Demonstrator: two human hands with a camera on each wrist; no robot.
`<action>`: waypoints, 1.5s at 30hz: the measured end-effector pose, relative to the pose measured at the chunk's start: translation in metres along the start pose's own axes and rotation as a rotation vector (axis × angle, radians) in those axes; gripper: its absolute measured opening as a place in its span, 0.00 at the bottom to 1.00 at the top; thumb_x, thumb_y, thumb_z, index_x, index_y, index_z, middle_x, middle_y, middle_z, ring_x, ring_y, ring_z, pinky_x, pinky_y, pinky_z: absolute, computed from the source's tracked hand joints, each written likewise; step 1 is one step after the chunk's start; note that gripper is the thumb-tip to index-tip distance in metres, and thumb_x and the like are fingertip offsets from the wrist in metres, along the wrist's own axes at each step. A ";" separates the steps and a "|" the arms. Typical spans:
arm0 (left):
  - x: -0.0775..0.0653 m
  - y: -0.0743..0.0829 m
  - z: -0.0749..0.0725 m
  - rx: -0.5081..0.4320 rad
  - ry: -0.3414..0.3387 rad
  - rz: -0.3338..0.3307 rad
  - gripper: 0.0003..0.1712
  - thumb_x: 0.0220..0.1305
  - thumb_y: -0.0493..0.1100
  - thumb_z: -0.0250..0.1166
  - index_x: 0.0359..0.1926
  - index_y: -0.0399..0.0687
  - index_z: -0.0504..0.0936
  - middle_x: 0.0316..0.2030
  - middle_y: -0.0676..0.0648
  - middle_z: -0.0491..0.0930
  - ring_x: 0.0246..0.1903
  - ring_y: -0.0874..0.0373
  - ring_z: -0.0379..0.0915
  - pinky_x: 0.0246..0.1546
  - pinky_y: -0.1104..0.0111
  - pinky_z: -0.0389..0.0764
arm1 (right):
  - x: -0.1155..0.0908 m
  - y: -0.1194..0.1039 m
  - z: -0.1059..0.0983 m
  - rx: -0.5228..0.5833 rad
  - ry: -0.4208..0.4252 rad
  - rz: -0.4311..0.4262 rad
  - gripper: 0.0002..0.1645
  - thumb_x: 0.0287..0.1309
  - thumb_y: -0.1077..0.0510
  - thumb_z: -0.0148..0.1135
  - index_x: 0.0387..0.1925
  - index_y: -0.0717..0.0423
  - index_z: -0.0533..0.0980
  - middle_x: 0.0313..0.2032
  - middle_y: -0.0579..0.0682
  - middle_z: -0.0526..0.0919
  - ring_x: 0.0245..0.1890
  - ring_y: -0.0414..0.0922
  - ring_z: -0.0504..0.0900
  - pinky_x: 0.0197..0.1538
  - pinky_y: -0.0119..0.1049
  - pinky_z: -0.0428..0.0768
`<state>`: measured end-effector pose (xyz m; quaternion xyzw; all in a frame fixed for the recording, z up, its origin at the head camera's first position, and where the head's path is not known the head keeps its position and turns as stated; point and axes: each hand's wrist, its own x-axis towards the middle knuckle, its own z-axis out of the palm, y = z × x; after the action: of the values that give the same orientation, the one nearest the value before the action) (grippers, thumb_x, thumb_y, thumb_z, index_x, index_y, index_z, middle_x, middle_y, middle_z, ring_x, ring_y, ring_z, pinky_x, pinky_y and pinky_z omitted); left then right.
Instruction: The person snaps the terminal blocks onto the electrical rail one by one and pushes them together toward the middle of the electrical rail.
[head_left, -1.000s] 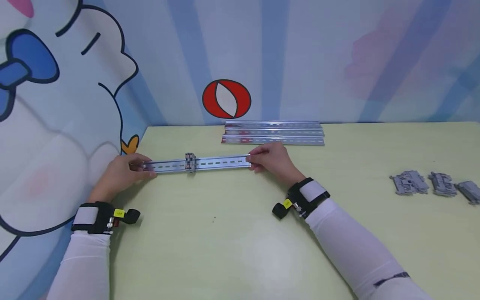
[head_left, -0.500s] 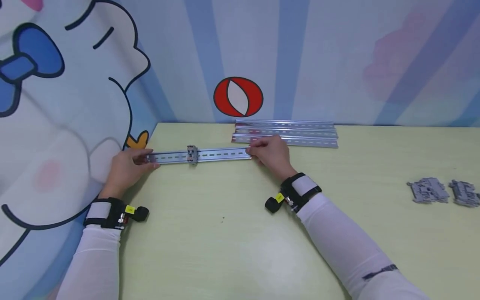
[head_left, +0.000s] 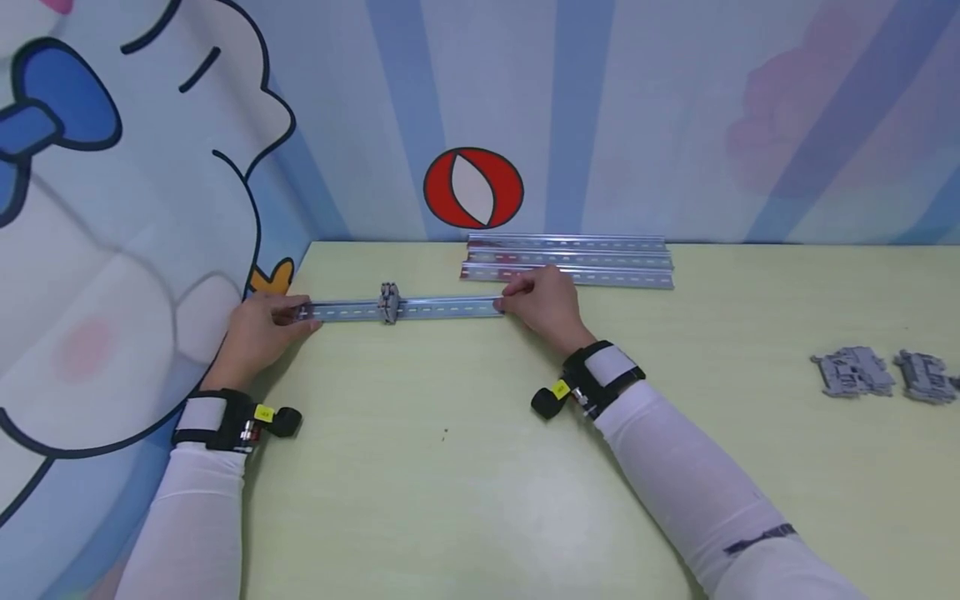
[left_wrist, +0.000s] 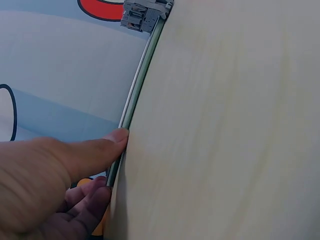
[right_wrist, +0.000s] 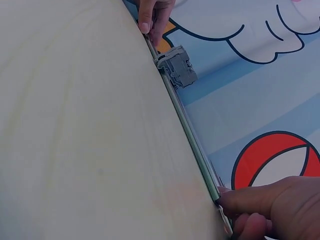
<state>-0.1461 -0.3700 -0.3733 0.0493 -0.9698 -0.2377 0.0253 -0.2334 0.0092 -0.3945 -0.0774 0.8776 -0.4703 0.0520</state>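
A slotted metal DIN rail spans the space between my two hands near the back left of the table. My left hand pinches its left end between thumb and fingers. The right end is pinched by my right hand. Clipped across the rail, left of its middle, is a grey terminal block; in the right wrist view this terminal block stands out from the rail's face. The left wrist view shows my thumb along the rail's edge, with the fingers beneath partly hidden.
Several more metal rails lie side by side at the back, against the printed wall. Loose grey terminal blocks rest in groups on the right of the pale table. The wall also borders the left side.
Both hands have carried the rail a little toward the back wall, and it has tilted so its face shows differently. The head view has shifted slightly. Both grips stay the same.
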 end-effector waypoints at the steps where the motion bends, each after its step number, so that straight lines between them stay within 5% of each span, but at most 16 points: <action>1: 0.000 0.001 0.000 0.000 -0.002 -0.001 0.30 0.63 0.46 0.68 0.62 0.37 0.75 0.45 0.36 0.71 0.43 0.44 0.73 0.38 0.61 0.75 | 0.000 0.000 0.000 0.005 -0.002 0.000 0.07 0.51 0.53 0.75 0.30 0.52 0.86 0.27 0.47 0.85 0.26 0.47 0.77 0.27 0.35 0.70; 6: -0.001 0.003 -0.001 -0.006 -0.009 0.033 0.29 0.63 0.44 0.68 0.61 0.33 0.75 0.46 0.34 0.72 0.44 0.42 0.74 0.40 0.56 0.78 | 0.003 0.008 0.000 0.078 -0.026 -0.024 0.07 0.55 0.51 0.72 0.32 0.50 0.86 0.26 0.48 0.84 0.18 0.47 0.76 0.21 0.34 0.71; 11: 0.005 0.017 0.001 -0.024 -0.009 0.080 0.31 0.63 0.41 0.67 0.63 0.31 0.71 0.52 0.27 0.71 0.49 0.35 0.74 0.45 0.46 0.77 | 0.002 0.021 -0.008 0.178 -0.030 -0.054 0.11 0.59 0.48 0.68 0.36 0.50 0.86 0.19 0.54 0.80 0.18 0.49 0.78 0.27 0.36 0.71; 16: 0.015 0.041 0.006 -0.033 0.104 0.158 0.26 0.65 0.41 0.64 0.61 0.32 0.74 0.57 0.25 0.66 0.53 0.31 0.68 0.48 0.42 0.73 | 0.002 0.031 -0.019 0.228 0.049 -0.068 0.12 0.59 0.47 0.68 0.35 0.51 0.85 0.19 0.54 0.79 0.19 0.49 0.78 0.28 0.35 0.72; 24: 0.031 0.089 0.022 -0.062 0.282 0.255 0.16 0.65 0.40 0.64 0.50 0.35 0.82 0.51 0.34 0.71 0.54 0.39 0.65 0.52 0.47 0.68 | 0.000 0.050 -0.045 0.278 0.249 -0.021 0.11 0.58 0.50 0.69 0.33 0.55 0.85 0.20 0.52 0.78 0.16 0.43 0.74 0.22 0.31 0.70; 36: 0.066 0.138 0.070 -0.006 0.119 0.187 0.16 0.65 0.44 0.65 0.51 0.42 0.83 0.53 0.39 0.72 0.56 0.46 0.64 0.58 0.52 0.71 | -0.007 0.086 -0.098 0.161 0.475 0.075 0.14 0.59 0.50 0.68 0.39 0.57 0.84 0.27 0.54 0.82 0.17 0.40 0.77 0.21 0.29 0.75; 45: 0.084 0.142 0.097 -0.042 0.050 0.144 0.18 0.65 0.45 0.64 0.50 0.38 0.83 0.48 0.40 0.77 0.50 0.48 0.67 0.53 0.54 0.74 | -0.008 0.103 -0.109 0.195 0.313 0.177 0.20 0.55 0.54 0.72 0.46 0.63 0.82 0.32 0.58 0.86 0.19 0.41 0.83 0.27 0.31 0.82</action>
<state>-0.2481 -0.2092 -0.3916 -0.0150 -0.9646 -0.2545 0.0676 -0.2527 0.1562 -0.4196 0.0797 0.8286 -0.5530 -0.0367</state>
